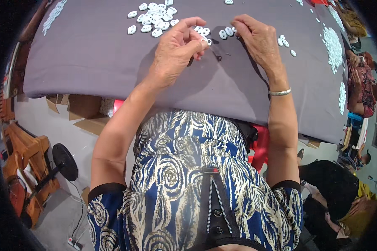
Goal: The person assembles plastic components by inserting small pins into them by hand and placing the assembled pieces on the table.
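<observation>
My left hand (178, 52) is closed in a pinch on a small white two-hole oval piece, perhaps a cord lock (209, 42). Other white pieces (205, 31) lie just beyond its fingertips. My right hand (257, 39) bends down to the cloth with curled fingers, its fingertips at a white oval piece (234, 29) that they partly hide. Two more white ovals (226, 33) lie beside those fingertips. Between the hands rest a small dark bit (219, 58) and a thin, short grey bit (228, 54).
A grey cloth (113, 71) covers the table. A pile of white two-hole pieces (157, 16) lies beyond my left hand, and several ovals (283, 41) lie right of my right hand. Heaps of white pieces (333, 48) line the right edge. Other people (360, 83) are at the far right.
</observation>
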